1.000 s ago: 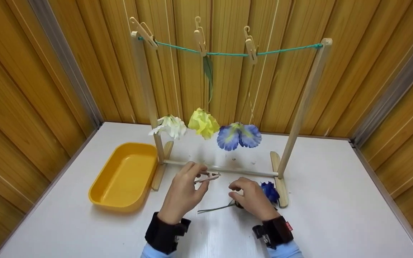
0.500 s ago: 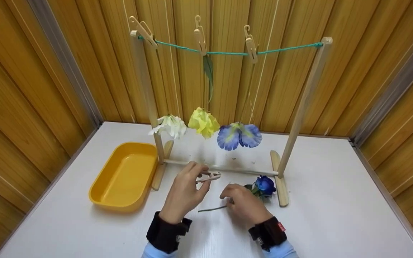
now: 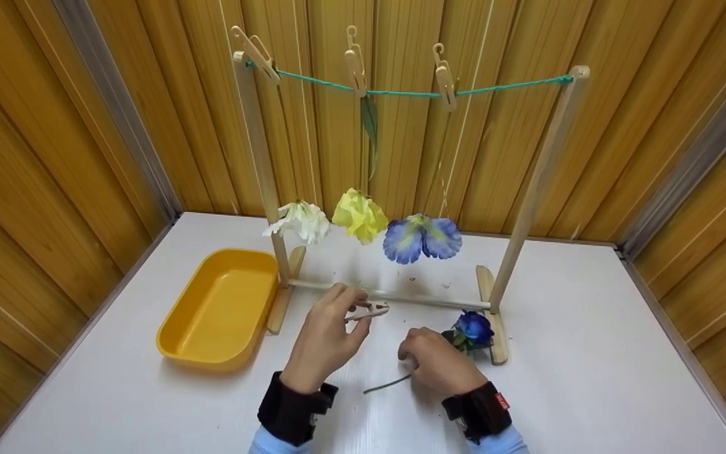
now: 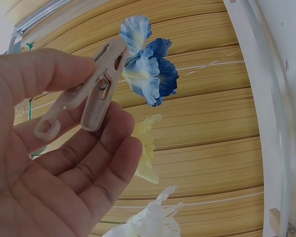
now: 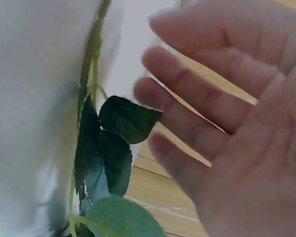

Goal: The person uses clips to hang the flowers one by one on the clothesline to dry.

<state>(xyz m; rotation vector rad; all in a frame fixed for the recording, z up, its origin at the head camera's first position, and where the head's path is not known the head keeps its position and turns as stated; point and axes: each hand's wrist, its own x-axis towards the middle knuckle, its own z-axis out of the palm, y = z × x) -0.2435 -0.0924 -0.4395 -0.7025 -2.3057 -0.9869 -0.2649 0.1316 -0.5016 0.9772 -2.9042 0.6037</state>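
My left hand [image 3: 325, 337] pinches a beige clothespin [image 4: 93, 109] between thumb and fingers, held above the table in front of the rack. To the right, my right hand [image 3: 445, 362] is over the stem [image 3: 388, 383] of a blue artificial rose [image 3: 473, 328] that lies on the white table by the rack's right foot. In the right wrist view its fingers are loosely bent beside the dark green leaves [image 5: 116, 158], with nothing gripped. The rose's stem end points toward the lower left; its middle is hidden under the hand in the head view.
A wooden rack carries a green cord [image 3: 401, 94]. Clothespins on it hold a white flower [image 3: 302, 222], a yellow flower [image 3: 359, 216] and a blue-violet flower [image 3: 423, 239], all hanging head down. A yellow tray [image 3: 174, 334] stands left of the rack.
My right hand moved left, then slightly back right. The rose has turned and shifted, its bloom now fully showing and its stem end nearer me. The left hand with the clothespin barely moved.
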